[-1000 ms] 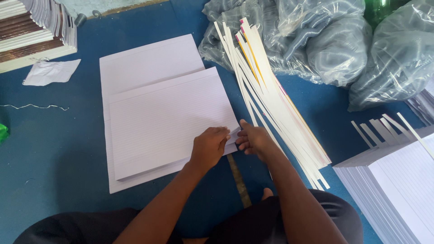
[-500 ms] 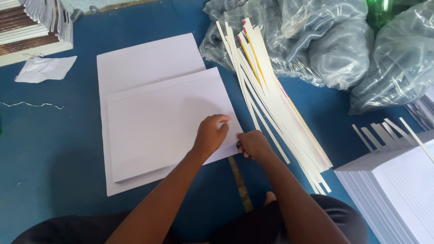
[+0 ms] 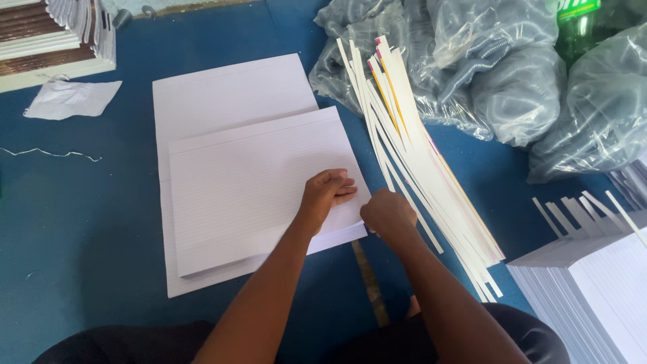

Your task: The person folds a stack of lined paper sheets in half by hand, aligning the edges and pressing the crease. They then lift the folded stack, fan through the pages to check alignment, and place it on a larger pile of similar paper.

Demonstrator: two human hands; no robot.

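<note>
Pressing flat on the ruled paper stack (image 3: 259, 185) lying atop a larger white sheet (image 3: 222, 87), the left hand (image 3: 325, 194) should hold it steady while the right hand (image 3: 386, 212), curled at its lower right corner, seemingly pinches the edge beside the paper strips (image 3: 418, 155).

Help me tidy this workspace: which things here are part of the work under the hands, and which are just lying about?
In hand:
left hand pressing the lined sheets
right hand at their corner
larger sheet underneath
paper strips beside them

Lying about:
plastic bags
green bottle
crumpled paper
string
paper stack, right
</note>
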